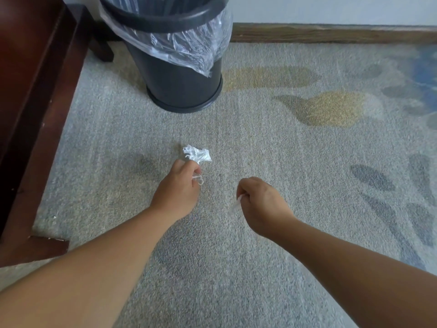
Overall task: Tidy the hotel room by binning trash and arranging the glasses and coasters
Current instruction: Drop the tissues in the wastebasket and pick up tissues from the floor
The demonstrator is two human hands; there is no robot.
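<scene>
Head view: left hand (177,188) reaches palm-down over the carpet (283,150), pinching a plastic scrap (197,153); right hand (260,202) fists a thin wisp (237,204). Bin (179,74) at twelve o'clock.

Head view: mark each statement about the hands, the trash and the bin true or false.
1. The left hand pinches a crumpled plastic wrapper. True.
2. The bin lies tipped on its side. False: it stands upright on the carpet.
3. The bin has a clear plastic liner. True.
4. The right hand is open and empty. False: it is closed on a thin white scrap.
5. The bin stands to the right of both hands. False: it stands ahead, nearer the left hand.
</scene>
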